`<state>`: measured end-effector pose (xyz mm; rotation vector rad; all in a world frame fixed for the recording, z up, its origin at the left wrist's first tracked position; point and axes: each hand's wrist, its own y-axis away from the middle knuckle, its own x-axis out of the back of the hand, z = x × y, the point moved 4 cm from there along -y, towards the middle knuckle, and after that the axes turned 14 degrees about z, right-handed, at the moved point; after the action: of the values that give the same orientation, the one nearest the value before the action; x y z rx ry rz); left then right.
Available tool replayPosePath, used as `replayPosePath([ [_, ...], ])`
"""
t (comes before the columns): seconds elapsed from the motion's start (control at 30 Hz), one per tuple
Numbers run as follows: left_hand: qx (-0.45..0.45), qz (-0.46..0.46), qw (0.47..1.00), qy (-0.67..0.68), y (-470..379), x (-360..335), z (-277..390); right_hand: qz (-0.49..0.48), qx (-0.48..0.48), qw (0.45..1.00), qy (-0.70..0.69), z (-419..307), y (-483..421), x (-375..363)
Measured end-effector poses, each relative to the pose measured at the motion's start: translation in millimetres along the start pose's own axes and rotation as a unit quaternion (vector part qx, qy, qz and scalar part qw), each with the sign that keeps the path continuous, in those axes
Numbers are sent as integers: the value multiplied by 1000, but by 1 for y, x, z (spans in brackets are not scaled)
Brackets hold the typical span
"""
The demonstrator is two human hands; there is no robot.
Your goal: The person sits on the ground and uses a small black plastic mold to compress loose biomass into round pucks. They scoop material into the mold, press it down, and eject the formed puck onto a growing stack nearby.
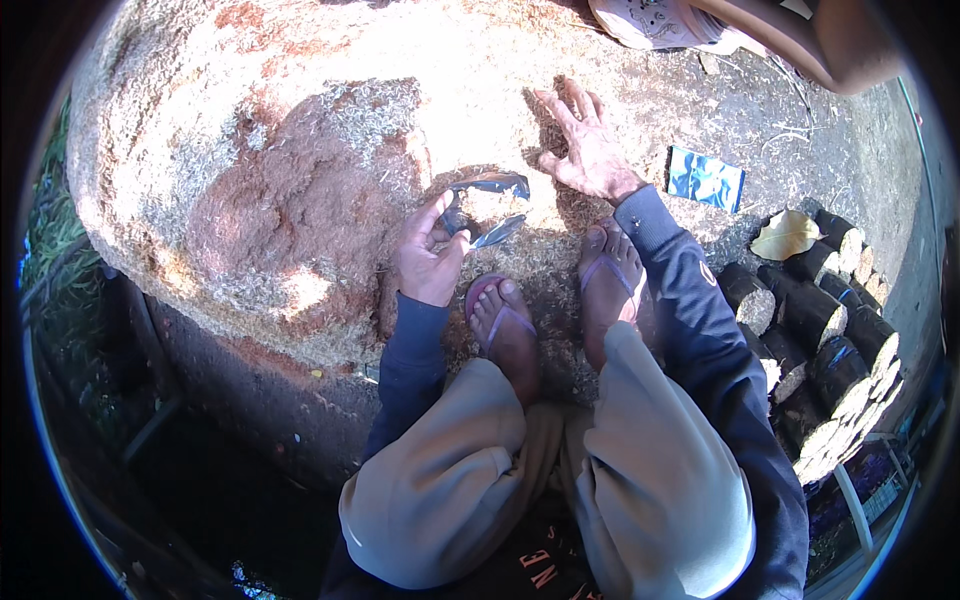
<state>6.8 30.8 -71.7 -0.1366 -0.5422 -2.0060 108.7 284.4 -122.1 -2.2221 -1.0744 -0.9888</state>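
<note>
My left hand point(433, 259) pinches the near left edge of a dark plastic grow bag point(501, 234), whose mouth gapes upward. Pale, fibrous loose material shows inside it. To the right of the bag, my right hand point(585, 150) hovers over or rests on the sunlit shavings with its fingers spread, holding nothing; whether it touches them I cannot tell. A mound of brown, crumbly growing material mixed with pale shavings point(300, 180) lies left of the bag. Beyond my right wrist, a flat, shiny plastic bag point(705, 180) lies on the ground.
Several filled dark bags point(814, 307) are stacked on their sides at the right, with a dry yellowish leaf point(786, 235) by their top. Another person's bare arm point(817, 45) and a light clog point(645, 22) show at the upper right. My sandalled feet stand just below the bag.
</note>
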Motion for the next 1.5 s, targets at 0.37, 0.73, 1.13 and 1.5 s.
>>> replayPosePath([
  [0.37, -34, -1, 999, -2, -3, 0, -3, -104, 220, 969, 44, 11, 64, -45],
  [0.73, -150, -21, 979, -138, 15, -27, 33, 24, -5, 997, -67, 34, 63, -2],
  [1.13, -154, -90, 976, -122, 16, -41, 46, -87, -22, 971, -224, -79, 43, 36],
  [1.5, -168, -69, 978, -106, 17, -36, 39, -70, -39, 977, -199, -87, 60, 38],
])
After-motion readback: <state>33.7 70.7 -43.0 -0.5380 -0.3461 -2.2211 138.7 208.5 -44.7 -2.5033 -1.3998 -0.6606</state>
